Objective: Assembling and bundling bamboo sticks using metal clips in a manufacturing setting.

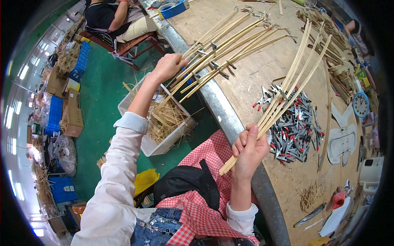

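My right hand (250, 149) is closed round a fanned bundle of long, thin pale sticks (283, 96), like bamboo or rattan, slanting up over the table. Its upper part splits into several groups above a heap of metal spring clamps (297, 127) with red tips. Farther off, my left hand (169, 66) pinches at the near ends of other clamped sticks (230, 51); its fingertips are partly hidden. These sticks lie across the metal table edge (223, 107), their ends jutting past it. Dark clamps (219, 69) grip them partway along and at their far tips.
Below the table edge stands a white bin (164, 146) full of stick scraps. A person (119, 20) sits on a chair at the far left. On the table (283, 186) lie a bundle of short sticks (310, 197), paper templates (341, 141), a round blue clock (361, 104) and a tape roll (172, 9).
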Tool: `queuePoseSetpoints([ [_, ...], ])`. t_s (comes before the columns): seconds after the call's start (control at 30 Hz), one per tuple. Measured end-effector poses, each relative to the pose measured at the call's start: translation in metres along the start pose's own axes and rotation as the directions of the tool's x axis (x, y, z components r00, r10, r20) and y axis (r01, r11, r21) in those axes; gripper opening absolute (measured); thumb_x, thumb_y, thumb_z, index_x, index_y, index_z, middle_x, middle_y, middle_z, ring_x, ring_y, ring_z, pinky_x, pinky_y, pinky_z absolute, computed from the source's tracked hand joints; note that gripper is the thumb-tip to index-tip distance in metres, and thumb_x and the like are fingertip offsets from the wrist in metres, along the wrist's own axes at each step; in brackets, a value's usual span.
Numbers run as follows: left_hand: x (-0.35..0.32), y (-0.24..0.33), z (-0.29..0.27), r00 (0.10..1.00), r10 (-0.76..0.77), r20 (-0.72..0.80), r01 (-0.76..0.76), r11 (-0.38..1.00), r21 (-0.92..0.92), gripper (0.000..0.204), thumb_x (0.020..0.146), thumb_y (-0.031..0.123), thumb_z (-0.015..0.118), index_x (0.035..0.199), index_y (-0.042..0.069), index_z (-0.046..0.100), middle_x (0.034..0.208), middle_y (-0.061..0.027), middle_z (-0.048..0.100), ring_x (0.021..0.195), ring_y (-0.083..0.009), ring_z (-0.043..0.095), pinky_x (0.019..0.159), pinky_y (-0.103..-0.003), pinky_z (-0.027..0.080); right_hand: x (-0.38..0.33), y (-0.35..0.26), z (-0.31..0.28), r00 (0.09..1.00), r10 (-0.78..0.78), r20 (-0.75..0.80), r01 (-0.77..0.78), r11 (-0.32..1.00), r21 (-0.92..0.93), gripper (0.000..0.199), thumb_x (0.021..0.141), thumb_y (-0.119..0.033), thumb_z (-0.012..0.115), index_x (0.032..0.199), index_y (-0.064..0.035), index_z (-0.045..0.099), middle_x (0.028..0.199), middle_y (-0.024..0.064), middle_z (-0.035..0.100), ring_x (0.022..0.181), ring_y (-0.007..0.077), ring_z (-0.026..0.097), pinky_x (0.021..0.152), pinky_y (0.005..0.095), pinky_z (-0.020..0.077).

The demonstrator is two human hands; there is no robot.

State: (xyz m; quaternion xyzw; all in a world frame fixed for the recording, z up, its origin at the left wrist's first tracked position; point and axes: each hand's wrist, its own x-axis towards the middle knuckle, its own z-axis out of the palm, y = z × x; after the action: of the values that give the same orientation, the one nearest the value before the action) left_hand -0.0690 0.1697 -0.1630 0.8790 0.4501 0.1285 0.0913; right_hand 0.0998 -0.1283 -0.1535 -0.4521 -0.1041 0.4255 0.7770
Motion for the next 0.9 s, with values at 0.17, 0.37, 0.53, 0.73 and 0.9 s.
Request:
queuePoseSetpoints([
  [0.17, -0.001, -0.009, -0.007, 0.972, 0.052, -0.229, -0.062, 0.997, -0.036, 0.028, 0.096, 0.023, 0.045, 0.087, -0.003, 0.048, 0.071, -0.0238, 0.052, 0.068, -0.0404, 0.052, 0.06, -0.043, 0.041, -0.001, 0.005, 0.001, 0.999, 0.043, 0.02, -0.043, 0.999, 0.026, 0.021, 0.099, -0.022, 0.045, 0.091, -0.0025, 0.047, 0.06, -0.0017, 0.039, 0.043, 0.0024, 0.032, 0.036, 0.0176, 0.026],
  [0.37, -0.049, 0.063, -0.026, 0.961, 0.067, -0.267, -0.142, 0.952, -0.271, 0.021, 0.098, 0.018, 0.043, 0.087, 0.0, 0.047, 0.063, -0.0136, 0.048, 0.056, -0.0222, 0.047, 0.055, -0.033, 0.041, 0.004, 0.015, 0.011, 0.999, -0.035, 0.023, 0.034, 0.997, 0.063, 0.017, 0.096, -0.018, 0.053, 0.094, -0.0022, 0.046, 0.068, 0.0024, 0.049, 0.045, 0.0029, 0.035, 0.038, 0.0174, 0.0296],
  [0.53, -0.125, 0.147, 0.005, 0.998, 0.04, -0.042, -0.055, 0.889, -0.454, 0.017, 0.093, 0.008, 0.046, 0.11, 0.002, 0.048, 0.069, -0.019, 0.055, 0.061, -0.0331, 0.059, 0.055, -0.04, 0.045, 0.022, 0.032, 0.022, 0.994, -0.104, 0.045, 0.103, 0.994, 0.027, 0.028, 0.089, -0.015, 0.063, 0.104, -0.0006, 0.045, 0.084, 0.0101, 0.06, 0.055, 0.0061, 0.048, 0.043, 0.0184, 0.0392],
  [0.73, -0.161, 0.172, 0.027, 0.986, 0.158, 0.053, -0.121, 0.901, -0.417, 0.042, 0.085, 0.004, 0.052, 0.125, 0.001, 0.038, 0.087, -0.0232, 0.06, 0.081, -0.0413, 0.061, 0.065, -0.048, 0.048, 0.028, 0.038, 0.017, 0.998, -0.065, 0.015, 0.067, 0.961, -0.267, 0.017, 0.089, -0.008, 0.06, 0.097, 0.0018, 0.048, 0.077, 0.0094, 0.062, 0.066, 0.0122, 0.059, 0.059, 0.0242, 0.0496],
  [0.9, -0.131, 0.142, -0.017, 0.926, 0.378, 0.023, -0.296, 0.761, -0.577, 0.038, 0.083, 0.01, 0.06, 0.118, 0.0, 0.049, 0.098, -0.0165, 0.061, 0.093, -0.0325, 0.059, 0.081, -0.04, 0.048, 0.032, 0.033, 0.006, 0.991, -0.13, 0.004, 0.129, 0.975, -0.18, 0.008, 0.096, -0.006, 0.046, 0.098, 0.0018, 0.046, 0.074, 0.01, 0.06, 0.06, 0.0136, 0.059, 0.054, 0.0238, 0.0497],
])
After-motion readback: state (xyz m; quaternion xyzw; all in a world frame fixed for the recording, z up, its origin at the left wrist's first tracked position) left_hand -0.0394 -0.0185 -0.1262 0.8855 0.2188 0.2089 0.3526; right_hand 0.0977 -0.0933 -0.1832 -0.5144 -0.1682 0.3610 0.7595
